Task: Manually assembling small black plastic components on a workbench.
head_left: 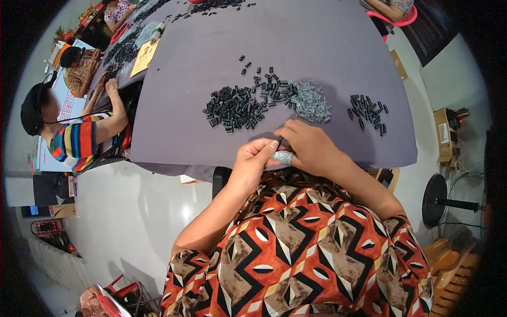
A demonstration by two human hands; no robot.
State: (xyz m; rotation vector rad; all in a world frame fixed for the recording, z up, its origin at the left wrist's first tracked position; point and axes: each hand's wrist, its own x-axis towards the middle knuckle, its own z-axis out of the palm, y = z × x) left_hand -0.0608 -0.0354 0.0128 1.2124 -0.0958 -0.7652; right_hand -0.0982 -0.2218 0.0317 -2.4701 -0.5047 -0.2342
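My left hand (252,161) and my right hand (312,147) meet at the table's near edge. Between their fingertips is a small black cylindrical piece (280,140), pinched by the left thumb and fingers and touched by the right. Something silvery and shiny (283,157) shows at the fingers just below it; I cannot tell whether it is wrapping on a finger or something held. Beyond my hands lies a large heap of black cylindrical pieces (232,108). A pile of small clear pieces (312,103) adjoins it, and a smaller group of black pieces (368,112) lies to the right.
A grey cloth covers the table (185,68). Several loose black pieces (246,67) are scattered past the heap. At left, a person in a striped shirt (79,132) works at an adjoining table, near a yellow sheet (145,57). A black round-based stand (435,201) is on the right.
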